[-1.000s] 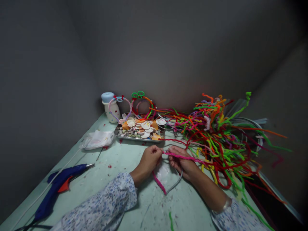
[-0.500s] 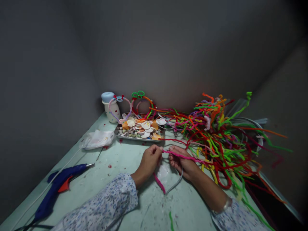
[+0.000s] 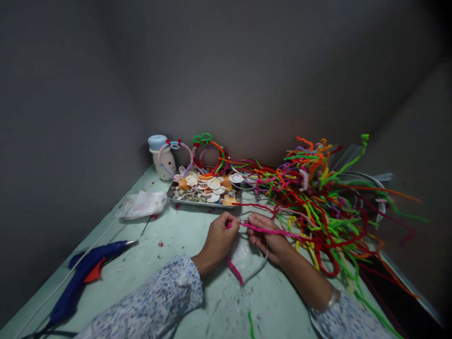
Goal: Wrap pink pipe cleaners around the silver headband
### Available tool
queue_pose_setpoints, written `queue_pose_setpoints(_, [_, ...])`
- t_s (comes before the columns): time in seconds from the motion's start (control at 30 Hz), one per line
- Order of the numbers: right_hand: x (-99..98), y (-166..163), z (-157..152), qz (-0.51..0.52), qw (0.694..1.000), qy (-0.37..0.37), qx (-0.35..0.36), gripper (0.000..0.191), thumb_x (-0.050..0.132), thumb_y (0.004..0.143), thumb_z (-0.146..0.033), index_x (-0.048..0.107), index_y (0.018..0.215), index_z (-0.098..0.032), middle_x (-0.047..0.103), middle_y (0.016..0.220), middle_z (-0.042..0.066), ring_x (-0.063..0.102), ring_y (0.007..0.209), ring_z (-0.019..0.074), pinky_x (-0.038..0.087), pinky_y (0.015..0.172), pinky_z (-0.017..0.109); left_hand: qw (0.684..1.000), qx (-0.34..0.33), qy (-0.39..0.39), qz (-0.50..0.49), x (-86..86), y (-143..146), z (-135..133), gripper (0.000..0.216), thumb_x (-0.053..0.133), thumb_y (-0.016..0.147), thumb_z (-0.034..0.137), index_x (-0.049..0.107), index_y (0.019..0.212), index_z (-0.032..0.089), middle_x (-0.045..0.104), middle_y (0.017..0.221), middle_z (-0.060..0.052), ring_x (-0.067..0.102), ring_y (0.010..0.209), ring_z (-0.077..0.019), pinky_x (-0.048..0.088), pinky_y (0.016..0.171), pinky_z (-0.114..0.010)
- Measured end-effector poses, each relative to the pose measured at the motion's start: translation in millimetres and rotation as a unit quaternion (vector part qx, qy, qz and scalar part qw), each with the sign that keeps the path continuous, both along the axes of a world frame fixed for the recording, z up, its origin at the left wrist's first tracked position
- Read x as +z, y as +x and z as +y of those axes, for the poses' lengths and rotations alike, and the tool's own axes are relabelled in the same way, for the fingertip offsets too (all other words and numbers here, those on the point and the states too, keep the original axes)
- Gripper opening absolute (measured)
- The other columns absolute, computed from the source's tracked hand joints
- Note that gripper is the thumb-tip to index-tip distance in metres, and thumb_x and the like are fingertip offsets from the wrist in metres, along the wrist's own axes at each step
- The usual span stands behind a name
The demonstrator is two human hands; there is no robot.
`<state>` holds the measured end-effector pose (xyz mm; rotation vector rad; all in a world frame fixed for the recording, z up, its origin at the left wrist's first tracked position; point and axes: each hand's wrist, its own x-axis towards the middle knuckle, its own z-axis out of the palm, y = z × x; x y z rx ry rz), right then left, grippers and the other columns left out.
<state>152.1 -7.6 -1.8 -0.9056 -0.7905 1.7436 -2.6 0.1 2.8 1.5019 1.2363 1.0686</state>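
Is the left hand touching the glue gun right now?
Apart: the head view shows bare tabletop between the left hand and the glue gun.

The left hand (image 3: 219, 235) covered part of the pink pipe cleaner (image 3: 270, 230), and the right hand (image 3: 270, 239) hid part of the grey hoop (image 3: 260, 272). Nearer than both hands, a green strip (image 3: 251, 324) ran off the lower edge. Right of the right hand, many ends vanished inside the tangle (image 3: 318, 207). Beyond the left hand, the smallest shells (image 3: 193, 198) were indistinct.
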Motion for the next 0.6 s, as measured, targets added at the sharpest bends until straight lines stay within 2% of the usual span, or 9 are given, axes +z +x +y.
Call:
queue_pose_setpoints(0.2, [0.9,-1.5,0.2,0.002,1.000,-0.006,-0.004,0.018,0.071,0.076,-0.029,0.056,0.075,-0.019,0.057,0.056,-0.004,0.051,0.041,0.0049,0.039,0.036,0.012,0.999,0.003,0.017,0.032,2.5,0.0,-0.5,0.024,0.049,0.082,0.036,0.052,0.069,0.017,0.051,0.063,0.003,0.045,0.061,-0.0110,0.033,0.057,-0.022])
queue_pose_setpoints(0.6, [0.5,-0.2,0.4,-0.002,1.000,0.001,0.008,0.020,0.070,0.076,-0.032,0.055,0.076,-0.019,0.058,0.057,-0.004,0.051,0.042,0.0051,0.040,0.037,0.012,1.000,0.006,0.023,0.011,2.3,-2.4,-5.4,0.026,0.048,0.085,0.041,0.056,0.077,0.017,0.055,0.068,0.002,0.047,0.063,-0.0116,0.034,0.059,-0.022])
